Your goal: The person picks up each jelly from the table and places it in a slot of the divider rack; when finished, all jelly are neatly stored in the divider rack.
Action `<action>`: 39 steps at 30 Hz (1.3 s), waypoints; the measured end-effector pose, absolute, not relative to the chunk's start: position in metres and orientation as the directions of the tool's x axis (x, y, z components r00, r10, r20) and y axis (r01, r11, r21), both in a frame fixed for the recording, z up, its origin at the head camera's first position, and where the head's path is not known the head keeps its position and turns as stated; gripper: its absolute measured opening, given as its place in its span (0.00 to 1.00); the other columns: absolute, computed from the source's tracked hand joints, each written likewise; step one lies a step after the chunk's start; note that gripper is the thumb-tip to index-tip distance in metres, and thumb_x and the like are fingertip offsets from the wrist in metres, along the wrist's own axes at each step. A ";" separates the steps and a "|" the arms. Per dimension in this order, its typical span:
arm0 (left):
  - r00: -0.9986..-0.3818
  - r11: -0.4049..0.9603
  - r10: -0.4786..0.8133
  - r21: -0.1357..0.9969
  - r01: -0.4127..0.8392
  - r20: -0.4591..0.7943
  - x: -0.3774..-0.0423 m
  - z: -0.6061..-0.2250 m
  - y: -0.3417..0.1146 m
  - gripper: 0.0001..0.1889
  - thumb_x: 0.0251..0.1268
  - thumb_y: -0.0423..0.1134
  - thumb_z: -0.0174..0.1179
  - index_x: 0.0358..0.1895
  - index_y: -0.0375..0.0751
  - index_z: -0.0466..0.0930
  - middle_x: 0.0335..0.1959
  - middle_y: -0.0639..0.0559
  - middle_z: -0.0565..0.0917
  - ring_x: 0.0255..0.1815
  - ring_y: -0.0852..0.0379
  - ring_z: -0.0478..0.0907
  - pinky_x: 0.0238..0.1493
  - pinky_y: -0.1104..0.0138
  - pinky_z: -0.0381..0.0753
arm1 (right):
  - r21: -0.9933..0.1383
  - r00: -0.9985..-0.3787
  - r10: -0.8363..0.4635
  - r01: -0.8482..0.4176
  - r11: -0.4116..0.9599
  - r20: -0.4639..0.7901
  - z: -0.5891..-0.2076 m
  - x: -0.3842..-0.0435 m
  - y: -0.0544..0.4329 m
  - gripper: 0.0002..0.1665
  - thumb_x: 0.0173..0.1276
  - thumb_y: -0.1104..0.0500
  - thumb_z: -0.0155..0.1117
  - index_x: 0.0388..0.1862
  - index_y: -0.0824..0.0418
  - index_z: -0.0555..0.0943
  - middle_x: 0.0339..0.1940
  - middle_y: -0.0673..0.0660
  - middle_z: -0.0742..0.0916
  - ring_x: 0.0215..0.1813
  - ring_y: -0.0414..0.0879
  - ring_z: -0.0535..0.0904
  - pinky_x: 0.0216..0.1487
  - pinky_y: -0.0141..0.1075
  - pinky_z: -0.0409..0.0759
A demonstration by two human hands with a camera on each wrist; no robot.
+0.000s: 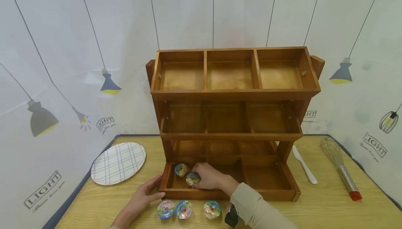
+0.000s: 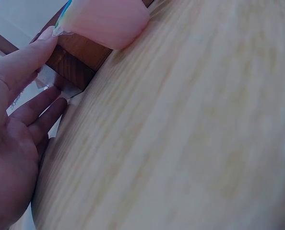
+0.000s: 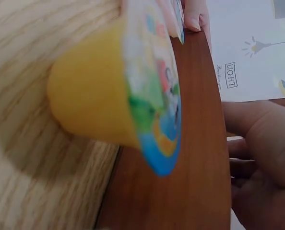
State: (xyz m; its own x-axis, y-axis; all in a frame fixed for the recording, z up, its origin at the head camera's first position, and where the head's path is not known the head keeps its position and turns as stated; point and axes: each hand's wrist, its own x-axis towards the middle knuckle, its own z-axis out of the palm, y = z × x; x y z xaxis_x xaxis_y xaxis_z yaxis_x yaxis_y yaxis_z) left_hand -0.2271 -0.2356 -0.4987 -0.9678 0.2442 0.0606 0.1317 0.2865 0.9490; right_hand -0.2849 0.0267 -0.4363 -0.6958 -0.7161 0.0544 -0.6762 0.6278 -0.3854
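Observation:
A brown wooden shelf rack (image 1: 232,194) stands on the table, with three tiers of compartments. My right hand (image 1: 208,176) reaches into its bottom left compartment and holds a jelly cup (image 1: 193,179) with a printed lid. Another jelly cup (image 1: 180,169) sits beside it in that compartment. In the right wrist view the rack's front board hides part of the right hand (image 3: 265,158). My left hand (image 1: 142,197) rests at the rack's front left corner, thumb toward the front board. Its fingers (image 2: 49,115) lie fairly straight along the side in the left wrist view.
In front of the rack stand a pink jelly cup (image 2: 106,24), another cup (image 1: 183,209) and a yellow one (image 3: 89,91). A black object (image 1: 231,216) lies by the right sleeve. A checked oval plate (image 1: 118,163) is left; a white knife (image 1: 304,165) and a whisk (image 1: 340,168) lie right.

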 end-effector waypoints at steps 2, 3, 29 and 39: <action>-0.968 0.286 0.243 0.949 0.130 0.059 -0.228 -0.499 -0.235 0.36 0.53 0.40 0.61 0.65 0.37 0.57 0.63 0.37 0.65 0.54 0.80 0.63 0.58 0.82 0.59 | -0.380 -0.692 -0.719 -0.685 0.622 0.070 -0.437 -0.285 0.030 0.21 0.51 0.53 0.68 0.43 0.61 0.79 0.46 0.53 0.81 0.48 0.45 0.75 0.51 0.36 0.73; -0.969 0.288 0.241 0.949 0.126 0.055 -0.228 -0.499 -0.234 0.36 0.53 0.40 0.61 0.65 0.38 0.57 0.63 0.38 0.65 0.54 0.80 0.63 0.58 0.82 0.59 | -0.382 -0.691 -0.719 -0.685 0.620 0.072 -0.437 -0.285 0.031 0.22 0.51 0.53 0.68 0.44 0.61 0.79 0.47 0.53 0.80 0.48 0.46 0.75 0.52 0.36 0.73; -0.979 0.290 0.198 0.952 0.099 0.041 -0.229 -0.505 -0.234 0.36 0.51 0.40 0.63 0.65 0.41 0.60 0.63 0.41 0.67 0.54 0.80 0.64 0.55 0.85 0.59 | -0.932 -0.773 -0.606 -0.334 0.139 0.187 -0.430 -0.243 0.151 0.26 0.60 0.60 0.59 0.54 0.73 0.69 0.53 0.74 0.75 0.53 0.48 0.76 0.51 0.32 0.76; -0.974 0.269 0.216 0.954 0.131 0.073 -0.228 -0.504 -0.234 0.35 0.52 0.39 0.62 0.65 0.38 0.59 0.62 0.38 0.67 0.54 0.79 0.64 0.55 0.85 0.59 | -0.917 -0.743 -0.633 -0.378 0.130 0.217 -0.461 -0.206 0.184 0.22 0.59 0.64 0.60 0.50 0.74 0.72 0.47 0.74 0.78 0.48 0.41 0.78 0.48 0.30 0.77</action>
